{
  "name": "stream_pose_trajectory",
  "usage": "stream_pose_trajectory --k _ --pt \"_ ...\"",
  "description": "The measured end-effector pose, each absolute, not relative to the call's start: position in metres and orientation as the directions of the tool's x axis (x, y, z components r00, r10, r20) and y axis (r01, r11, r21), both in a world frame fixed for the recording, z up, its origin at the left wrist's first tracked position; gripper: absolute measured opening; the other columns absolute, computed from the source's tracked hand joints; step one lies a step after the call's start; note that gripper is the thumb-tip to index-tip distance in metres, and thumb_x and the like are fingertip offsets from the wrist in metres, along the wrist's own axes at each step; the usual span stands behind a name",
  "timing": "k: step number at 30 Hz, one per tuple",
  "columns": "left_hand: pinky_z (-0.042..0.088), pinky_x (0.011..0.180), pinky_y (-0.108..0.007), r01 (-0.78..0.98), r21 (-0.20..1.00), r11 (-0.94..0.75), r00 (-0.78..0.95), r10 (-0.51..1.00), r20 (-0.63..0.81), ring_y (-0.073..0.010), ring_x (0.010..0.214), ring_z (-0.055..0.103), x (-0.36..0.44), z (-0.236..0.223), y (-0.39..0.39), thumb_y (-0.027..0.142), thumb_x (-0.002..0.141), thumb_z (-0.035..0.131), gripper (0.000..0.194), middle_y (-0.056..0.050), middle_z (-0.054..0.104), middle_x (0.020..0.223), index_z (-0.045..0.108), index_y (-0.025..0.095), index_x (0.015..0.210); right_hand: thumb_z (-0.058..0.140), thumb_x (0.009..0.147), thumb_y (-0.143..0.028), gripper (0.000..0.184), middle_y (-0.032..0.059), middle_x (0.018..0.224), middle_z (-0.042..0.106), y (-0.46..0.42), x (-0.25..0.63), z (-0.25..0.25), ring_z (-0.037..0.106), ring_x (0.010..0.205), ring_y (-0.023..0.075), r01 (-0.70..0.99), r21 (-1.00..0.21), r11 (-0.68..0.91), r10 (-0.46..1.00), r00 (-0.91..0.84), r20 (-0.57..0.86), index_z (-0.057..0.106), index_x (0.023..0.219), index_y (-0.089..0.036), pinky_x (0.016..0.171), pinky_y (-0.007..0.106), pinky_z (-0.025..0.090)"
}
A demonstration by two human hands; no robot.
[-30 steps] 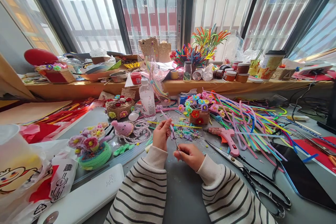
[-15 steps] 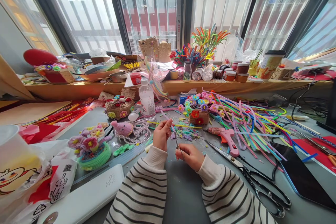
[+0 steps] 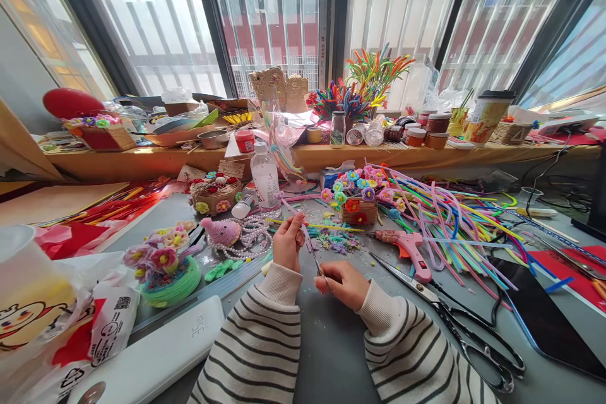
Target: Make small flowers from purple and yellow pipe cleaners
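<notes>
My left hand is raised above the grey table, its fingers pinched on a thin pale purple pipe cleaner. My right hand lies lower and to the right, closed round a thin dark stick-like tool that slants up toward the left hand's pinch. The pipe cleaner and the tool meet between the two hands. Both wrists wear striped sleeves.
A pink glue gun and black scissors lie right of my hands. Loose coloured pipe cleaners spread further right. Flower baskets, a water bottle, a pearl string and a white power bank surround the work spot.
The left hand shifted slightly left and the pipe cleaner's free end tilted. The right hand stayed low, turning the tool a little.
</notes>
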State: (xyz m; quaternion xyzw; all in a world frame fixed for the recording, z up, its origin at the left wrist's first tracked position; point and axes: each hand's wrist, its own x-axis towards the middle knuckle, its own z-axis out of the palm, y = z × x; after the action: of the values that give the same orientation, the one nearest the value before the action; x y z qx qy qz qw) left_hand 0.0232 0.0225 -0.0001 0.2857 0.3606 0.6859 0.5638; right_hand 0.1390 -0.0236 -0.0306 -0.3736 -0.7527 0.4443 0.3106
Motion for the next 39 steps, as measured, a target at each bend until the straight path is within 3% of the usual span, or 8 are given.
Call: stream_pose_trajectory --k 12,39 --pt "0.02 0.031 -0.012 -0.527 0.85 -0.011 -0.08 0.996 -0.037 0.0016 0.033 0.028 0.0247 -0.0049 0.0245 0.027 0.055 0.063 0.022 0.004 0.051 0.049 0.054 0.011 0.066 0.034 0.065 -0.062 0.05 -0.0031 0.047 0.039 -0.0228 0.1387 -0.0306 0.034 0.046 0.0072 0.303 -0.898 0.319 0.858 -0.495 0.138 0.041 0.051 -0.015 0.044 0.019 0.027" --pt "0.021 0.032 -0.012 -0.532 0.847 -0.012 -0.099 0.994 -0.048 0.0016 0.033 0.028 0.0239 -0.0026 0.0225 0.028 0.055 0.063 0.021 0.004 0.051 0.048 0.055 0.011 0.065 0.034 0.065 -0.062 0.05 -0.0035 0.046 0.039 -0.024 0.1392 -0.0301 0.034 0.045 0.0068 0.303 -0.891 0.337 0.855 -0.495 0.156 0.043 0.05 -0.015 0.042 0.019 0.026"
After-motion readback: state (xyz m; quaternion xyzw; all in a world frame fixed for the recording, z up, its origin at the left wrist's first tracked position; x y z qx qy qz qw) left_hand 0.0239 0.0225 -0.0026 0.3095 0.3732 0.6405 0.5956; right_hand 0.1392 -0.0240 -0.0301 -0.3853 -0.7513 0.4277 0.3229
